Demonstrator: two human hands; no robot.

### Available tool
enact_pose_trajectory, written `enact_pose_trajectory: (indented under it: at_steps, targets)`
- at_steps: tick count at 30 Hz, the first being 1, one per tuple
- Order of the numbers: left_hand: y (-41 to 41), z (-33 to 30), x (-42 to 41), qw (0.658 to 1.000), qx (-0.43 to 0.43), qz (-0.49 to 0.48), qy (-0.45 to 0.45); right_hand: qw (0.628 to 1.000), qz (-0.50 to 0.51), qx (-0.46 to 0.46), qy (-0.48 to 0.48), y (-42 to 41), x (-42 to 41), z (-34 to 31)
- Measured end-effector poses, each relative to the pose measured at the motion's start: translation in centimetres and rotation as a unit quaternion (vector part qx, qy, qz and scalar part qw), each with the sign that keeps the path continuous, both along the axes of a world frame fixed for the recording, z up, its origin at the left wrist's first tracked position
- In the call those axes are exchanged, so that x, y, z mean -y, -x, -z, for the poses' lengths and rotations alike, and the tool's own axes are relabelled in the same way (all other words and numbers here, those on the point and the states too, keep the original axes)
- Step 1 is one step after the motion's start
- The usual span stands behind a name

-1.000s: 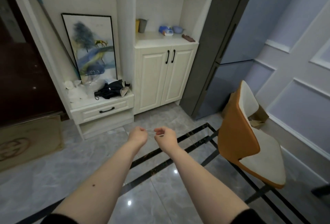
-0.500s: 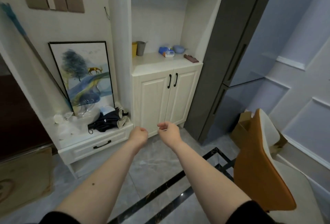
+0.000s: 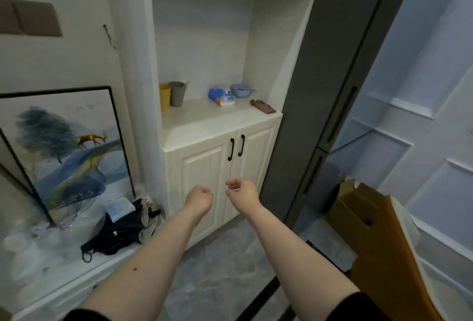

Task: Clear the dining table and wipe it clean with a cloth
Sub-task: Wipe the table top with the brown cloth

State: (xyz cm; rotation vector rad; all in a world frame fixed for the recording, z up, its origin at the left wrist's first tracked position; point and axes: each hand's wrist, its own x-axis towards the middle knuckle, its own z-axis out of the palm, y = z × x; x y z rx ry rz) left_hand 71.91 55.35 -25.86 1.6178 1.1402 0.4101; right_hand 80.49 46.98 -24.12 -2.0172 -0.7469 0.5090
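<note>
The dining table is out of sight. A crumpled brown cloth lies on the counter of the white cabinet, at its right end. Both my arms reach forward in front of the cabinet doors, well below the counter. My left hand is curled into a fist with nothing visible in it. My right hand is beside it, fingers curled inward, and I see nothing held in it.
On the counter stand a yellow cup, a grey cup, a blue pack and a blue bowl. A dark fridge stands right of the cabinet. Cardboard box and orange chair are lower right; a framed picture and dark clothing are on the left.
The view has risen and closed in on the white cabinet, and the chair has slid to the lower right edge. Both hands stay curled side by side in front of me.
</note>
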Motion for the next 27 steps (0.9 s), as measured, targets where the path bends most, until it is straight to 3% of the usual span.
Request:
enact_pose_trajectory:
  at_steps: [6, 14, 27]
  targets:
    - [-8.2, -0.4, -7.5, 0.999, 0.011, 0.039, -0.002, 0.999, 0.033, 0.011, 0.000, -6.9, -5.7, -1.7]
    - [-20.2, 0.1, -11.4, 0.997, 0.022, 0.079, -0.002, 0.997, 0.079, 0.003, -0.004, -17.8, -9.9, -1.3]
    - [-41.4, -2.2, -18.0, 0.996, 0.077, 0.045, -0.025, 0.995, 0.098, 0.005, -0.032, -39.4, -16.9, -2.0]
